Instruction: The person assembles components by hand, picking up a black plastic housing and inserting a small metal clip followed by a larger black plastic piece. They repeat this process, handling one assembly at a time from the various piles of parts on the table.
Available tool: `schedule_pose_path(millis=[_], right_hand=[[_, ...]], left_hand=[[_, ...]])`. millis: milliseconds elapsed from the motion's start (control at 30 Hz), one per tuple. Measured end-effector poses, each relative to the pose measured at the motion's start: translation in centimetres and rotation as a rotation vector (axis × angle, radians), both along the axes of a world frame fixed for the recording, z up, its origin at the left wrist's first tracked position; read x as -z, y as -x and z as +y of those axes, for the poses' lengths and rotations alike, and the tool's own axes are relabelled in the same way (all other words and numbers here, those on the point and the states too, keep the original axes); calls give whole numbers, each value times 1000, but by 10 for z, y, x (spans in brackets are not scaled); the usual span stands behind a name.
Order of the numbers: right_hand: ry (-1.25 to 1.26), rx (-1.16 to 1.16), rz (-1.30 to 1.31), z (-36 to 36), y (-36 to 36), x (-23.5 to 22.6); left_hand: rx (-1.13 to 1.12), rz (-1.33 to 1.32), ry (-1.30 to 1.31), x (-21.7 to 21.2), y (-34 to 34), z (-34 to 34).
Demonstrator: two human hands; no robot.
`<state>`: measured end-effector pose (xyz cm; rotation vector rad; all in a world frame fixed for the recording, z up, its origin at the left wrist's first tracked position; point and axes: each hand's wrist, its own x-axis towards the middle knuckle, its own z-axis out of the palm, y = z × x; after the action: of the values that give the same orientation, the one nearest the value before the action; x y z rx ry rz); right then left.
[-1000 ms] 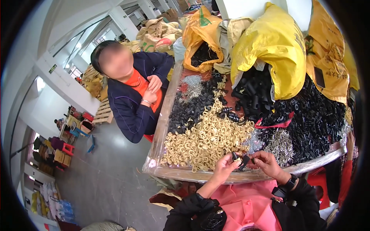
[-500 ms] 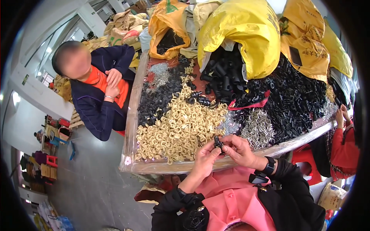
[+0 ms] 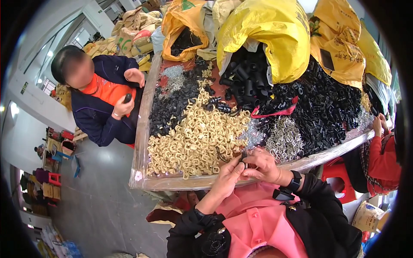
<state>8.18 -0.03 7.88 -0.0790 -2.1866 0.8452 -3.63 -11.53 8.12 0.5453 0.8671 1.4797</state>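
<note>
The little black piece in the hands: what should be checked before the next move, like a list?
1. Both hands on the small black plastic piece: ok, left hand and right hand meet on it.
2. Grip firm: cannot tell, fingertips hide the piece.
3. Piece over the table, not off its edge: ok.
4. Heap of cream plastic loops within reach: ok, just beyond the left hand.
5. Pile of silver wire clips within reach: ok, just beyond the right hand.
6. Other people's hands clear: ok, they are far to the sides.
</note>
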Motion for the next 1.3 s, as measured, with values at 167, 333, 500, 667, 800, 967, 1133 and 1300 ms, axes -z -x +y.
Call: schedule_pose_path(millis=[167, 333, 500, 667, 800, 967, 1133, 1300], right_hand=[[-253, -40, 73, 0, 4, 4], [-185, -69, 19, -2, 5, 15], [-78, -105, 18, -6, 9, 16], [-76, -93, -26, -9, 10, 16], [-31, -77, -51, -11, 9, 19], [49, -134, -21, -14, 12, 25], [-75, -37, -73, -2, 6, 37], [-233, 67, -331, 2, 17, 39]], left_hand=[[61, 30, 9, 14, 5, -5], [50, 161, 47, 15, 14, -8], [18, 250, -6, 17, 18, -12], [-18, 146, 22, 25, 20, -15], [1, 114, 90, 18, 20, -17], [-35, 129, 91, 21, 25, -25], [-71, 248, 92, 40, 38, -35], [-108, 298, 104, 41, 42, -39]])
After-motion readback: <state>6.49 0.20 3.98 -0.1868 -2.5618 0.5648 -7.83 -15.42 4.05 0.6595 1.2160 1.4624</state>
